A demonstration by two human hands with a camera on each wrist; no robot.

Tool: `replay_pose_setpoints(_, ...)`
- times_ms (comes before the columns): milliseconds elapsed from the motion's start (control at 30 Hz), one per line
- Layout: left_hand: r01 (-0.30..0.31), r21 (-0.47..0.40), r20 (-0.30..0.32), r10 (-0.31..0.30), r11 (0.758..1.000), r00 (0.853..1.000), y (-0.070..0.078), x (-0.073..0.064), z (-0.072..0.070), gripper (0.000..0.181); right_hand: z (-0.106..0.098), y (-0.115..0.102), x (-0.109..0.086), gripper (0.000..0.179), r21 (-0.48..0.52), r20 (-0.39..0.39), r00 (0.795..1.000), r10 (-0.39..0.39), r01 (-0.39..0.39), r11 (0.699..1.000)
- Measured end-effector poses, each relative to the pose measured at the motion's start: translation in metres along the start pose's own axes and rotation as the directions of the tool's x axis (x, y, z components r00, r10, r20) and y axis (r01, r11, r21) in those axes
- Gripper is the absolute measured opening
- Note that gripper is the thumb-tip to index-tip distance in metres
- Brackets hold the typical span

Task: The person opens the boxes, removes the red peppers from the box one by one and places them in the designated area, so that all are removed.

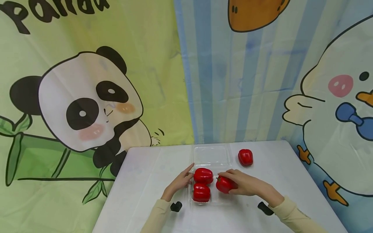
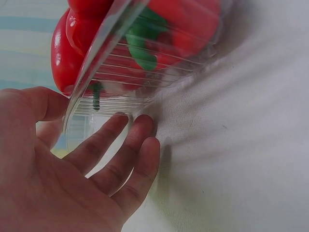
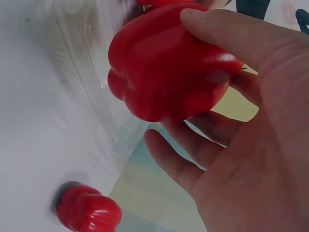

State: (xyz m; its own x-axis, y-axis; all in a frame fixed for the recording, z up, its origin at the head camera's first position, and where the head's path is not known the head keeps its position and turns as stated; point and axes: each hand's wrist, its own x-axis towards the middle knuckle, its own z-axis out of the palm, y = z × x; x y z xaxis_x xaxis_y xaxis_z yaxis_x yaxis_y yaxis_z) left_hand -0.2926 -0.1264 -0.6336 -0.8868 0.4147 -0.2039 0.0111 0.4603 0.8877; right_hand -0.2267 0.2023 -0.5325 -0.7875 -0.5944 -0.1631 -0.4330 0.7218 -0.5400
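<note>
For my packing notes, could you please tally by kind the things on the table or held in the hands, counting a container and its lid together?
Red peppers: 4 (one held in the right hand)
Clear plastic container with open lid: 1
Total: 5

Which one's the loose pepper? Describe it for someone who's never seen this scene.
On the white table, find the clear box. Right of its far half is the red pepper. Unlike its neighbours, boxed or held, it rests alone on the table.
</note>
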Motion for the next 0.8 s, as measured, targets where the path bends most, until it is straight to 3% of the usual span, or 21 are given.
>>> replay_pose_setpoints(433,0.005,-0.004,-0.001,-0.005,1.0,1.0,0.0,0.0,0.0,0.057,-0.011,-0.001,-0.009,0.08,-0.004,-0.042,0.999,-0.013,0.013,1.0)
replay_pose_setpoints(800,0.005,-0.006,-0.001,-0.005,1.0,1.0,0.001,-0.001,0.0,0.057,-0.013,0.011,-0.012,0.082,0.029,-0.073,0.997,0.011,-0.009,1.0)
